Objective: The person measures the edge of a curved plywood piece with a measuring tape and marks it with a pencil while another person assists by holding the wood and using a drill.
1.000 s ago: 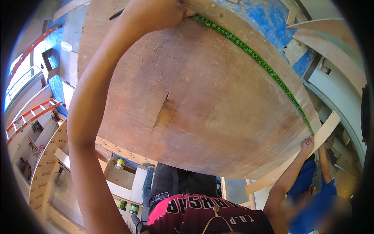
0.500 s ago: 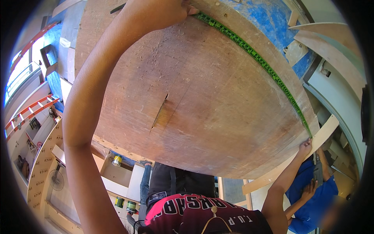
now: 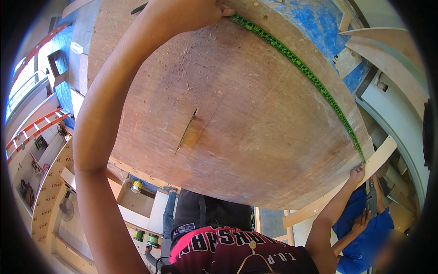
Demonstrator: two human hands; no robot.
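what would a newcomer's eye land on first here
First, the bright green measuring tape, stretched from left grip to right grip near the brown board's upper-right edge. Then the dark slit left of the board's middle, and an orange ladder at far left.

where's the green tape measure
In the head view, the green tape measure runs over the wooden board near its upper right edge, from the left hand to the right hand at lower right.

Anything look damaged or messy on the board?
Yes: a dark slit in the board, left of its middle, interrupts the face; cut or crack, I can't tell. Pale bits litter its surface beyond.
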